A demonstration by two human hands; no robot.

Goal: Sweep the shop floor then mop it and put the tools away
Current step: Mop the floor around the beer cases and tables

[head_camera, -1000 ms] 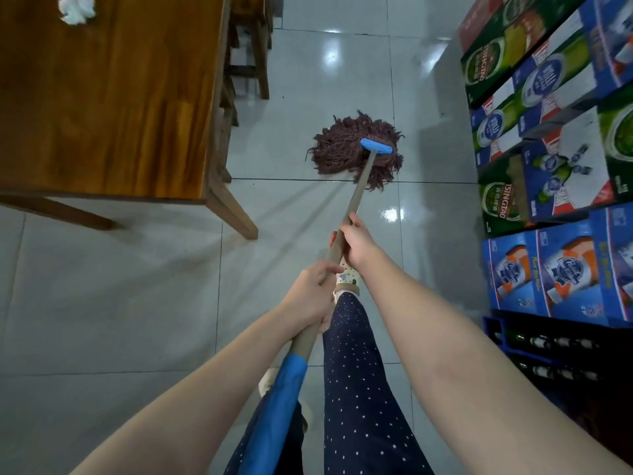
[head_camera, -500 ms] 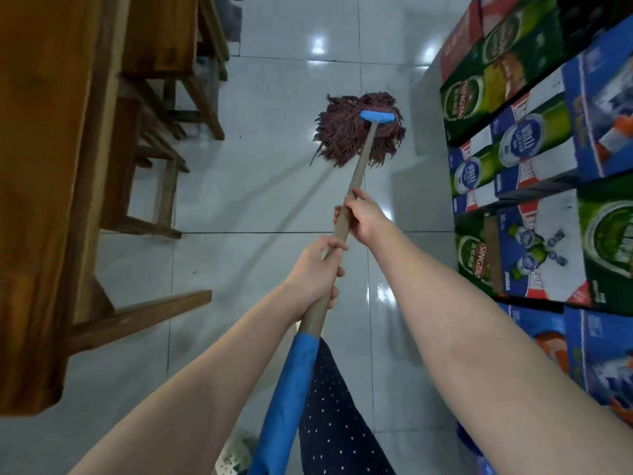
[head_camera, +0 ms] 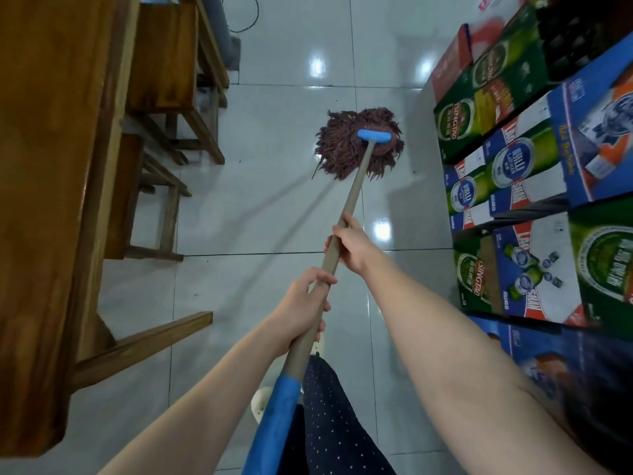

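**Mopping the aisle between the wooden furniture and the stacked beer cases**

The person is working the mop (head_camera: 359,145) along the tiled floor (head_camera: 274,207), and the sweeping step is judged to be over, since a wet mop is now in use. The right hand (head_camera: 349,246) is clamped around the grey handle (head_camera: 354,193) further down the shaft, where it is steering and pressing the head. The left hand (head_camera: 303,308) is wrapped tight around the handle closer to the body, just above the blue grip sleeve (head_camera: 274,416), acting as the pivot. This spaced two-hand hold is giving leverage for pushing and pulling.

The brown string head is lying spread flat on the tiles under its blue clamp (head_camera: 373,136), well ahead of the person, in the open lane. It is sitting near the beer cases (head_camera: 507,159) on the right but apart from them, probably to keep the cardboard dry. The wooden surface (head_camera: 44,166) and the stools (head_camera: 164,63) are lining the left side, so their legs are likely to need careful passes. Putting the tools away is not yet begun.
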